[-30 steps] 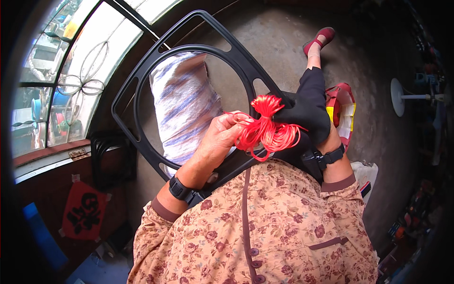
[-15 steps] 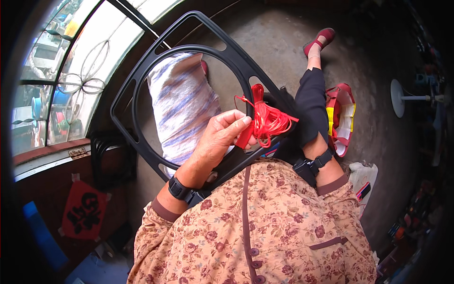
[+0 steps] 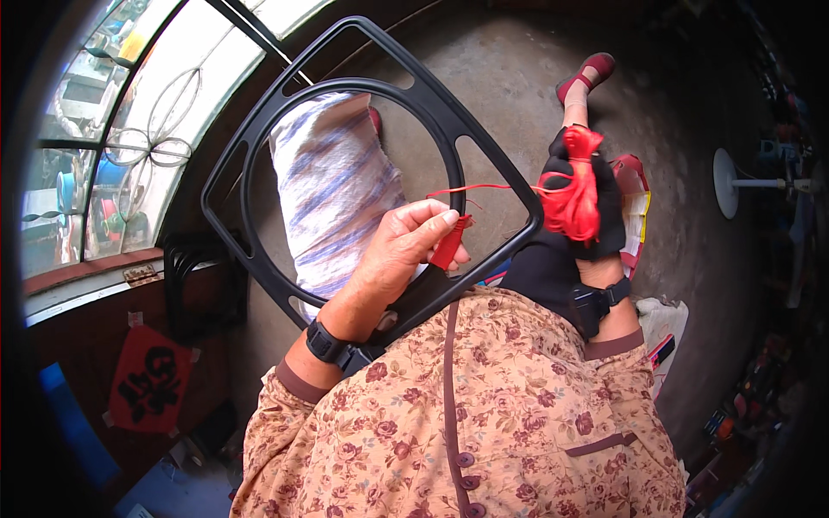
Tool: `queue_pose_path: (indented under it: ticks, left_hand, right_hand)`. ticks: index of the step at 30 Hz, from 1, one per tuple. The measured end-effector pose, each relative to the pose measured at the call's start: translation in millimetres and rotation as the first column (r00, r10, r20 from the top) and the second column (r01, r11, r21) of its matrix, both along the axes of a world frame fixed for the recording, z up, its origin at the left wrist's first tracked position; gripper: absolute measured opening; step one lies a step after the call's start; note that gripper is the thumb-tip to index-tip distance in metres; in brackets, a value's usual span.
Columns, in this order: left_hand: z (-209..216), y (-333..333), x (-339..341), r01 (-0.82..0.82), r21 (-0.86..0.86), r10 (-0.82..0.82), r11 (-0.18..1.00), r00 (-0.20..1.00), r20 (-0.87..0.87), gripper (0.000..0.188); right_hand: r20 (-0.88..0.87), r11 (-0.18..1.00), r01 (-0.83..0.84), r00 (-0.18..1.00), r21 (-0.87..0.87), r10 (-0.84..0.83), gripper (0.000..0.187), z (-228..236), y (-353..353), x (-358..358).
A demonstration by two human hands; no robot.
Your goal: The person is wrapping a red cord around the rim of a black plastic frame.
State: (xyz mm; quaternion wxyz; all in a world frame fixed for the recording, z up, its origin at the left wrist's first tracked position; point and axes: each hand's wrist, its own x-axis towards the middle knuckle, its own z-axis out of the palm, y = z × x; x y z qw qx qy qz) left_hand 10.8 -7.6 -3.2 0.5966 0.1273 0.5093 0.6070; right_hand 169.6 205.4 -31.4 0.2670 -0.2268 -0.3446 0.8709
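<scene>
A large black plastic frame (image 3: pixel 259 138) with a round opening leans against my lap, tilted up toward the left. My left hand (image 3: pixel 393 259) rests on the frame's lower right bar and pinches the end of a red cord (image 3: pixel 449 246). A thin red strand runs from there to the right. My right hand (image 3: pixel 587 216), in a black glove, grips a bundle of red cord (image 3: pixel 572 194) out past the frame's right corner. Both wrists wear black bands.
A blue and white striped sack (image 3: pixel 332 190) lies on the concrete floor behind the frame. My foot in a red shoe (image 3: pixel 587 73) is stretched out ahead. A red and yellow item (image 3: pixel 635 198) sits to the right, a white stand (image 3: pixel 734 181) farther right, and a metal window grille (image 3: pixel 129 147) on the left.
My right hand has pulled the red bundle away to the right and up, outside the frame. A strand is now stretched between the hands. My left hand dropped slightly, still pinching the cord's end.
</scene>
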Motion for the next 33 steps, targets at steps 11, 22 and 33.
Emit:
queue_pose_path:
  ticks: [11, 22, 33]
  left_hand:
    - [-2.6, 6.6, -1.9, -0.152, 0.013, 0.150, 0.988, 0.984, 0.094, 0.021]
    - [-1.0, 7.2, 1.4, -0.126, 0.061, 0.126, 0.990, 0.992, 0.006, 0.019]
    - [2.5, 8.6, -3.4, -0.122, -0.008, 0.122, 0.993, 0.989, 0.090, 0.018]
  right_hand:
    - [0.178, 0.812, 0.324, 0.873, 0.485, -0.455, 0.024, 15.8, 16.4, 70.3]
    - [0.159, 0.950, 0.310, 0.939, -0.017, -0.304, 0.026, -19.4, 56.0, 105.4]
    - [0.474, 0.566, -0.188, 0.777, 0.803, -0.414, 0.028, -8.3, 42.7, 7.2]
